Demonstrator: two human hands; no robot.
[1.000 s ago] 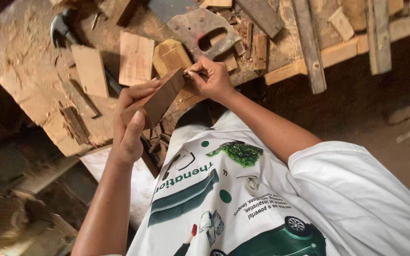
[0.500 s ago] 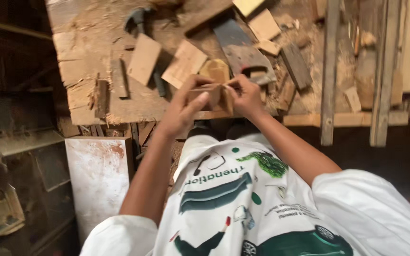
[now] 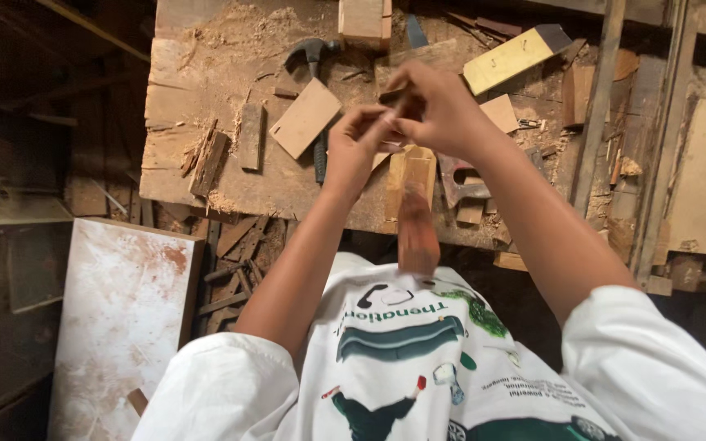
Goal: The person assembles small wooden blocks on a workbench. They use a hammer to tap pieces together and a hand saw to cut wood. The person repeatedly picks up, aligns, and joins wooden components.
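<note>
My left hand (image 3: 357,143) and my right hand (image 3: 444,110) are raised together above a sawdust-covered workbench (image 3: 198,184). Their fingertips pinch a small thin stick (image 3: 394,121) between them; what it is I cannot make out. Below the hands a dark brown wooden block (image 3: 417,237) shows blurred at the bench's near edge, apart from both hands. A pale arch-shaped wood piece (image 3: 412,171) lies on the bench just above that block.
A hammer (image 3: 312,51) lies on the bench beside a flat square board (image 3: 306,117). A pale long block (image 3: 512,57) sits at the back right, with slats (image 3: 598,122) beyond it. A stained white panel (image 3: 124,310) leans at the lower left.
My left hand no longer grips the brown block, which now sits lower and blurred. Both hands have risen and closed together on the thin stick. The view has swung over the bench.
</note>
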